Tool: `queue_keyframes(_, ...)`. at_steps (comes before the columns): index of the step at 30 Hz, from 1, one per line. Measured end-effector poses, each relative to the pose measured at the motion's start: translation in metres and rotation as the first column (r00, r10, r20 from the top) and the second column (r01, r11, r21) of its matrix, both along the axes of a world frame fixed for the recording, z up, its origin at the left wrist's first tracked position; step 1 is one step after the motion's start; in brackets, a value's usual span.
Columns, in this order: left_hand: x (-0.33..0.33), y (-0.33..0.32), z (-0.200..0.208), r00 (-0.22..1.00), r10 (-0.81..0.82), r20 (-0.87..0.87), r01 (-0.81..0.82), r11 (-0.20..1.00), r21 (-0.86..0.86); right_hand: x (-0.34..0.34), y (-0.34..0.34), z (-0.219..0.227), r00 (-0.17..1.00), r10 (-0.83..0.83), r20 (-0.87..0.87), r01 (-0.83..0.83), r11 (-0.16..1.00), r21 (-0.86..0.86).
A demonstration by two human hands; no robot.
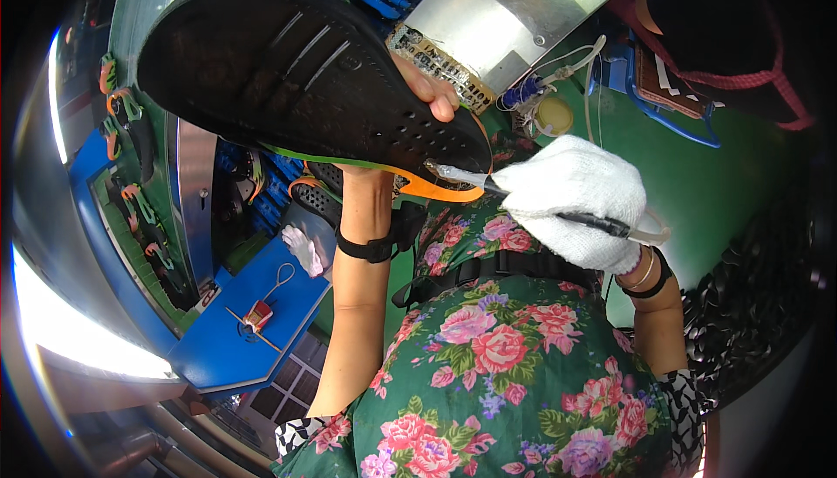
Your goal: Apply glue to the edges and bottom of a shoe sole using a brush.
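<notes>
A large black shoe sole with green and orange edging is held up at a tilt in front of me. My bare left hand is closed around it, its fingertips showing over the far edge near the holed heel part. In a white knit glove, my right hand grips a slim black-handled applicator with a pale, translucent tip. That tip touches the heel end of the sole, where the surface looks shiny. A clear tube-like piece sticks out behind the handle. The sole hides most of my left palm.
On the left, a green conveyor carries several black and orange shoe parts. A blue table holds a red spool-like item and a pale glove. Ahead stands a metal machine housing. A yellow-lidded jar is beyond my right hand.
</notes>
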State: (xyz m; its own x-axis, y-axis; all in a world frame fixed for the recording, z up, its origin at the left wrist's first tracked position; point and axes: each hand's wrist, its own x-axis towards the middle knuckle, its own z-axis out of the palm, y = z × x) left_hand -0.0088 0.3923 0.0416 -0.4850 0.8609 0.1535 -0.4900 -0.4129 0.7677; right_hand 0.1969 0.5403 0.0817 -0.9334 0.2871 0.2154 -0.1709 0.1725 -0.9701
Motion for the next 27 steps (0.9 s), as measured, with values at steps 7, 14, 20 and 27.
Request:
queue_keyframes(7, 0.005, 0.003, 0.001, 0.998, -0.035, 0.060, 0.034, 0.999, 0.018, 0.007, 0.000, -0.003, 0.998, 0.046, -0.044, -0.043, 0.997, 0.065)
queue_keyframes(14, 0.008, 0.005, 0.001, 0.994, -0.095, 0.055, 0.094, 0.995, 0.021, 0.010, 0.002, -0.006, 0.993, 0.070, -0.091, -0.064, 0.996, 0.065)
queue_keyframes(20, 0.010, 0.005, -0.007, 0.989, -0.087, 0.119, 0.098, 0.992, -0.082, 0.012, -0.001, -0.016, 0.989, 0.073, -0.124, -0.060, 0.993, 0.105)
queue_keyframes(27, 0.005, 0.006, -0.006, 0.950, -0.053, 0.307, 0.080, 0.994, -0.076, 0.012, 0.008, -0.015, 0.998, 0.057, -0.041, -0.061, 0.991, -0.116)
